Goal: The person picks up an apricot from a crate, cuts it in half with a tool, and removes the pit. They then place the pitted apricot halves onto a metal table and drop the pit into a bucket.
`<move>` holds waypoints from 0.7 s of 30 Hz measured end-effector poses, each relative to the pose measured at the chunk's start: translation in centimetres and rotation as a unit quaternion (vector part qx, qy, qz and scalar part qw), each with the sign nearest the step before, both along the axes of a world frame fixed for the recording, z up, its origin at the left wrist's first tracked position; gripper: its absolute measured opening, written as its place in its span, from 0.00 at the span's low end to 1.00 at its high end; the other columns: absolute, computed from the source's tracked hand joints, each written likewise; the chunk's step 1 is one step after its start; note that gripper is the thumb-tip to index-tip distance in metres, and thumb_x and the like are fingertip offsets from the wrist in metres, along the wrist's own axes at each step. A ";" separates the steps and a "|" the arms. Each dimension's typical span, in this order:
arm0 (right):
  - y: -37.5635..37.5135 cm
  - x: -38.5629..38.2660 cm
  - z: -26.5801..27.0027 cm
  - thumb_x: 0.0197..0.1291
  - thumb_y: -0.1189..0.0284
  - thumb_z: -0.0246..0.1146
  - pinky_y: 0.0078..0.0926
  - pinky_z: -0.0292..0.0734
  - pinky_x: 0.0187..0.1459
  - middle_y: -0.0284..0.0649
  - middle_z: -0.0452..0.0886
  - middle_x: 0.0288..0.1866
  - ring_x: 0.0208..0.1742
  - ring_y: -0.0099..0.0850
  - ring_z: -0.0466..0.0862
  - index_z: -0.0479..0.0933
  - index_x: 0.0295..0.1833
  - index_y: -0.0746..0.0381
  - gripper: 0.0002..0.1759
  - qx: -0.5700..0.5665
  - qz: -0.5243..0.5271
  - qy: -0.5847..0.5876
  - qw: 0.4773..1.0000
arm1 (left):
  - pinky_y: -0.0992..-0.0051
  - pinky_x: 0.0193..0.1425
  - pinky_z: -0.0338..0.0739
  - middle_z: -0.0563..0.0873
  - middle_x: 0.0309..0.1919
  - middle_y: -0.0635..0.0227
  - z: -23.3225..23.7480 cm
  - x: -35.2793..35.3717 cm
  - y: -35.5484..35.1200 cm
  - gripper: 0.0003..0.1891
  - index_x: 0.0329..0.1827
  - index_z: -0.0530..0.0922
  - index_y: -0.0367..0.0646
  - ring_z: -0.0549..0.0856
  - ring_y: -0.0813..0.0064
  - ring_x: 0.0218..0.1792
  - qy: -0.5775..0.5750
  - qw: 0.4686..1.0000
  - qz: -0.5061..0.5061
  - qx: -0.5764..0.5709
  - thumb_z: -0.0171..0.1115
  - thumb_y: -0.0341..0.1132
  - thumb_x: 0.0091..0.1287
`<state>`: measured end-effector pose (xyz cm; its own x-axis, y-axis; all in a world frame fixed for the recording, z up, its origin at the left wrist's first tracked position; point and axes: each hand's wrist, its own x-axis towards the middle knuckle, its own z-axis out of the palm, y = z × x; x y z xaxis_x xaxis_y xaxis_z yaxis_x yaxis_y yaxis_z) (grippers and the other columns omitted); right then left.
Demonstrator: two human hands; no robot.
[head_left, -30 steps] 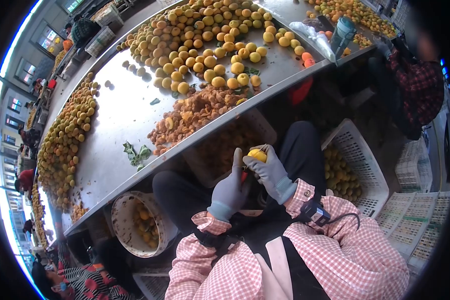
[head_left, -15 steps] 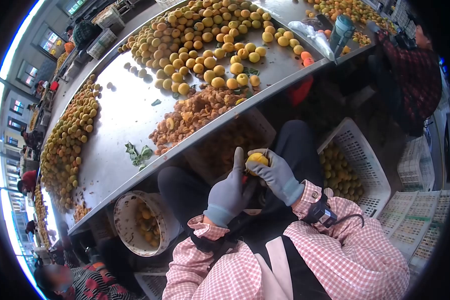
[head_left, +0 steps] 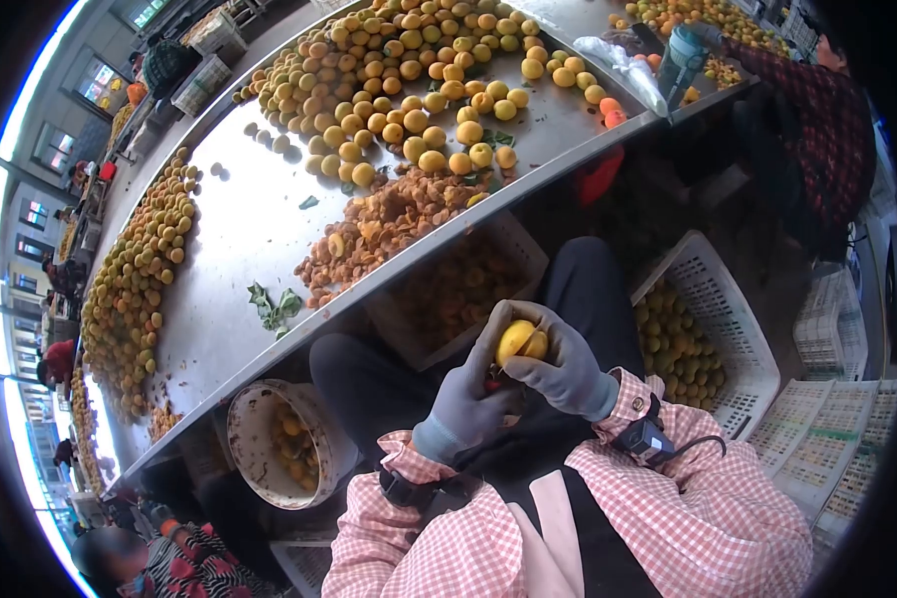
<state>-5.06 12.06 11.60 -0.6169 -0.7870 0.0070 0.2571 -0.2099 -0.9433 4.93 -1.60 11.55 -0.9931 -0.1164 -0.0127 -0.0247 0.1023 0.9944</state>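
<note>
Both of my hands wear grey gloves and meet above my lap. A yellow fruit [head_left: 513, 341] with a visible split sits between them. My right hand [head_left: 568, 369] is closed around its top and right side. At the fruit's lower left, my left hand [head_left: 465, 399] is closed, its thumb side against the fruit. A small red bit of something shows at its fingers; the rest is hidden.
A metal table [head_left: 234, 254] bears whole fruit, leaves and a brown heap of pieces [head_left: 379, 234]. Below are a white bucket [head_left: 244, 448] and a white crate [head_left: 752, 384], both holding fruit. Co-workers sit at right [head_left: 817, 130] and lower left [head_left: 184, 563].
My hands have come closer together around the fruit, which now shows a split and more of its surface. The co-worker at right has reached an arm toward the bottle on the table.
</note>
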 end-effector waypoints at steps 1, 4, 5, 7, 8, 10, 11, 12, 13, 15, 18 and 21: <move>0.0 -0.1 -0.4 0.60 0.69 0.68 0.22 0.72 0.58 0.36 0.73 0.55 0.53 0.23 0.75 0.64 0.66 0.63 0.31 -0.004 0.000 0.014 1.000 | 0.73 0.60 0.74 0.76 0.62 0.58 -0.2 0.0 0.3 0.45 0.78 0.51 0.49 0.81 0.65 0.57 0.001 1.000 0.002 0.000 0.65 0.21 0.57; 0.1 -0.3 -1.0 0.60 0.71 0.66 0.22 0.72 0.59 0.37 0.73 0.55 0.54 0.24 0.75 0.63 0.66 0.63 0.30 -0.002 0.009 0.033 0.999 | 0.75 0.61 0.72 0.75 0.62 0.64 -0.8 0.3 0.6 0.40 0.76 0.55 0.46 0.79 0.72 0.57 -0.008 0.987 0.033 0.155 0.64 0.24 0.62; 0.0 -0.3 -1.2 0.61 0.72 0.63 0.22 0.71 0.59 0.37 0.73 0.55 0.54 0.24 0.75 0.63 0.67 0.63 0.29 0.005 0.014 0.038 0.999 | 0.74 0.63 0.71 0.75 0.62 0.66 -1.2 0.4 0.5 0.38 0.75 0.57 0.44 0.77 0.73 0.58 -0.050 0.977 0.026 0.206 0.65 0.24 0.62; -0.1 0.1 -2.0 0.61 0.73 0.61 0.22 0.71 0.59 0.37 0.73 0.54 0.53 0.24 0.75 0.62 0.67 0.62 0.29 -0.017 0.023 -0.005 1.000 | 0.74 0.65 0.70 0.75 0.60 0.68 -0.9 0.4 0.1 0.34 0.73 0.60 0.42 0.76 0.75 0.59 -0.101 0.948 0.028 0.299 0.65 0.25 0.64; -0.1 0.3 -2.2 0.61 0.75 0.59 0.22 0.70 0.59 0.38 0.73 0.54 0.53 0.24 0.75 0.61 0.68 0.62 0.29 -0.040 0.030 -0.049 0.998 | 0.74 0.64 0.70 0.75 0.60 0.68 -0.6 0.2 -0.4 0.32 0.72 0.62 0.41 0.76 0.76 0.58 -0.108 0.934 0.037 0.339 0.64 0.26 0.65; -0.2 -0.1 -2.1 0.61 0.75 0.56 0.22 0.70 0.59 0.37 0.73 0.53 0.52 0.23 0.74 0.59 0.67 0.62 0.28 -0.032 0.032 -0.037 0.998 | 0.74 0.62 0.72 0.76 0.59 0.67 -1.7 0.0 -0.6 0.32 0.72 0.61 0.42 0.76 0.77 0.58 -0.081 0.952 0.021 0.295 0.63 0.27 0.66; -0.3 -0.4 -1.7 0.61 0.75 0.56 0.22 0.70 0.58 0.37 0.73 0.52 0.52 0.23 0.75 0.61 0.66 0.63 0.27 0.020 0.031 -0.059 0.998 | 0.75 0.61 0.73 0.76 0.59 0.67 -2.1 -0.1 -0.8 0.32 0.72 0.61 0.42 0.77 0.77 0.56 -0.096 0.952 0.017 0.289 0.63 0.28 0.66; -0.5 -0.7 -1.4 0.61 0.76 0.56 0.22 0.71 0.56 0.37 0.73 0.52 0.51 0.24 0.75 0.62 0.65 0.63 0.26 0.070 0.031 -0.077 0.994 | 0.75 0.60 0.74 0.76 0.59 0.67 -2.2 -0.3 -1.1 0.32 0.73 0.60 0.42 0.78 0.78 0.55 -0.108 0.953 0.013 0.281 0.63 0.28 0.67; -0.9 -1.0 -1.7 0.62 0.74 0.53 0.21 0.72 0.54 0.37 0.75 0.50 0.49 0.24 0.76 0.65 0.62 0.64 0.21 0.103 0.016 -0.096 0.990 | 0.77 0.54 0.76 0.76 0.58 0.67 -2.8 -0.6 -1.4 0.34 0.75 0.57 0.45 0.80 0.78 0.51 -0.098 0.958 0.018 0.270 0.62 0.28 0.67; -1.2 -1.6 -3.2 0.62 0.73 0.52 0.20 0.73 0.54 0.38 0.76 0.48 0.48 0.24 0.76 0.66 0.60 0.63 0.20 0.099 0.012 -0.115 0.988 | 0.78 0.58 0.74 0.74 0.61 0.67 -4.6 -1.2 -2.1 0.36 0.76 0.55 0.44 0.78 0.77 0.54 -0.113 0.955 0.023 0.275 0.62 0.27 0.67; -1.5 -2.0 -6.0 0.63 0.71 0.50 0.20 0.75 0.49 0.38 0.78 0.46 0.45 0.24 0.79 0.68 0.57 0.62 0.17 0.076 -0.026 -0.206 0.975 | 0.80 0.46 0.78 0.75 0.62 0.64 -4.1 -1.6 -2.8 0.39 0.78 0.51 0.48 0.81 0.79 0.43 -0.154 0.930 0.039 0.331 0.61 0.25 0.67; -0.7 -2.4 -4.6 0.65 0.71 0.50 0.19 0.78 0.39 0.36 0.79 0.50 0.36 0.22 0.82 0.68 0.60 0.57 0.18 0.118 -0.016 -0.282 0.952 | 0.80 0.35 0.78 0.79 0.57 0.59 -3.8 -1.3 -3.9 0.39 0.77 0.51 0.49 0.79 0.81 0.33 -0.167 0.894 0.072 0.409 0.60 0.22 0.66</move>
<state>-7.49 11.39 6.98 -0.4944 -0.7058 -0.5073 0.7330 -0.0250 -0.6797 3.62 -5.46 7.74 -0.8933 -0.0591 -0.4455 -0.2891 -0.6835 0.6703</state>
